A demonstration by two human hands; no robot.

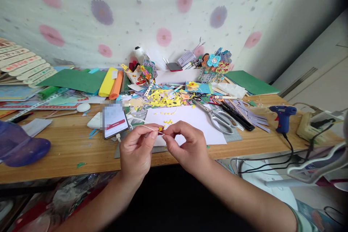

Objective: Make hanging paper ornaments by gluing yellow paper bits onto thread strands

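Note:
My left hand (138, 148) is closed, its thumb and forefinger pinching a thin white strand (152, 128); a string or a fine stick, I cannot tell which. A small yellow piece (160, 129) shows at the strand, between the two hands. My right hand (187, 145) has thumb and forefinger pressed together at the strand's end; what lies in that pinch is hidden. Beneath the hands is a white paper sheet (201, 130) with tiny yellow bits (168, 121) scattered on it. Silver scissors (221, 121) rest at the sheet's right side.
Left of my hands lies a lit phone (115, 121) with a cable. Yellow paper scraps (165, 98) are heaped behind the sheet. A black cutter (237, 116) and a blue glue gun (282, 116) are to the right. A purple object (24, 145) occupies the left edge.

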